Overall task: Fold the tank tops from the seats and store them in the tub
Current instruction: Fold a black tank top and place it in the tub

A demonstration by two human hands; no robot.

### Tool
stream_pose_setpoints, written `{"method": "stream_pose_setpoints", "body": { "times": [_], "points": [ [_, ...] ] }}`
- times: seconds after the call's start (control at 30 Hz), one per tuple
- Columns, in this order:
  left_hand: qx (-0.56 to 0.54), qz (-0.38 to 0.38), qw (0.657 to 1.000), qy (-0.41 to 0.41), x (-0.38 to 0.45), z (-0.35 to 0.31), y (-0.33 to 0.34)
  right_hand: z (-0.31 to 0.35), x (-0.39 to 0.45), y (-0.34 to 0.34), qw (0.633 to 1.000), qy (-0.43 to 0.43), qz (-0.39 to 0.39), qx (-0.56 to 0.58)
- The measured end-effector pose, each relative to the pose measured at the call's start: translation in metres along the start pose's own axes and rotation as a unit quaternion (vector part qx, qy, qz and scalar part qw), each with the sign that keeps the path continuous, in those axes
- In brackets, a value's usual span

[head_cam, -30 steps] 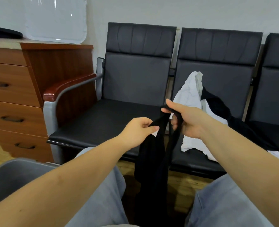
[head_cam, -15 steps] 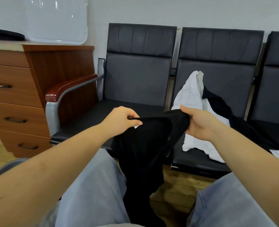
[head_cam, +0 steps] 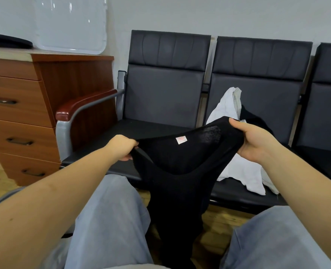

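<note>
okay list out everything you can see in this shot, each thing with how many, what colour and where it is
black tank top: one, black with a small white and pink label, held stretched between both hands, rest hanging down between the knees
white garment: one, white, heaped on the middle seat
dark garment: one, black, behind the white heap on the middle seat
seats: three in a row, black padded, against the wall
armrest: one, red-brown wood on a grey frame, left end of the row
drawer cabinet: one, brown wood, far left
tub: one, grey, only its rim shows at lower left
left hand: one, grips the top's left edge
right hand: one, grips the top's right edge
</note>
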State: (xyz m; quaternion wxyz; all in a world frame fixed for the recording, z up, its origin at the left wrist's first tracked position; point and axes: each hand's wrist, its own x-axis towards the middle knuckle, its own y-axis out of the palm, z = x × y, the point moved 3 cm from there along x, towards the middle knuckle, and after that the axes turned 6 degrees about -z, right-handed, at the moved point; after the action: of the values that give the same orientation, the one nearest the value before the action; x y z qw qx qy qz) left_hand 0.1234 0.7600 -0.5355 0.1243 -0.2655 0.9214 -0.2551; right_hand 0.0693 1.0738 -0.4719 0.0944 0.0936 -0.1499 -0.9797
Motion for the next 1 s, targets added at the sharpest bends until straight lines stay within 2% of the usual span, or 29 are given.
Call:
{"method": "stream_pose_setpoints", "body": {
  "times": [0.07, 0.13, 0.2, 0.3, 0.37, 0.4, 0.5, 0.6, 0.77, 0.83, 0.93, 1.0],
  "points": [
    [-0.063, 0.062, 0.994, -0.059, -0.005, -0.001, 0.001, 0.002, -0.002, 0.003, 1.000, -0.009, 0.027, -0.007],
    [-0.147, 0.131, 0.977, -0.077, -0.009, -0.003, 0.003, 0.005, -0.003, 0.006, 0.998, -0.020, 0.049, -0.025],
    [-0.260, 0.189, 0.944, -0.068, -0.013, -0.008, 0.004, 0.008, -0.003, 0.007, 0.996, -0.033, 0.061, -0.048],
    [-0.372, 0.239, 0.896, -0.035, -0.020, -0.022, -0.003, 0.015, 0.000, 0.006, 0.995, -0.049, 0.060, -0.066],
    [-0.414, 0.226, 0.882, -0.011, -0.019, -0.031, -0.010, 0.019, 0.005, 0.002, 0.995, -0.054, 0.046, -0.075],
    [-0.415, 0.205, 0.886, 0.005, -0.018, -0.034, -0.013, 0.020, 0.007, 0.001, 0.994, -0.053, 0.040, -0.086],
    [-0.354, 0.107, 0.928, 0.053, -0.010, -0.036, -0.022, 0.022, 0.011, -0.003, 0.991, -0.045, 0.022, -0.123],
    [-0.328, 0.063, 0.941, 0.063, -0.002, -0.030, -0.028, 0.020, 0.017, -0.006, 0.990, -0.035, 0.007, -0.133],
    [-0.360, 0.086, 0.928, 0.045, 0.002, -0.021, -0.031, 0.010, 0.024, -0.004, 0.996, -0.016, 0.018, -0.084],
    [-0.407, 0.114, 0.906, 0.028, 0.003, -0.020, -0.032, 0.006, 0.027, 0.000, 0.998, -0.004, 0.025, -0.061],
    [-0.497, 0.168, 0.851, 0.027, 0.008, -0.023, -0.040, 0.003, 0.041, 0.004, 0.999, 0.011, 0.035, -0.012],
    [-0.496, 0.176, 0.849, 0.047, 0.019, -0.021, -0.043, 0.002, 0.052, 0.009, 0.999, 0.007, 0.041, 0.004]
  ]
}}
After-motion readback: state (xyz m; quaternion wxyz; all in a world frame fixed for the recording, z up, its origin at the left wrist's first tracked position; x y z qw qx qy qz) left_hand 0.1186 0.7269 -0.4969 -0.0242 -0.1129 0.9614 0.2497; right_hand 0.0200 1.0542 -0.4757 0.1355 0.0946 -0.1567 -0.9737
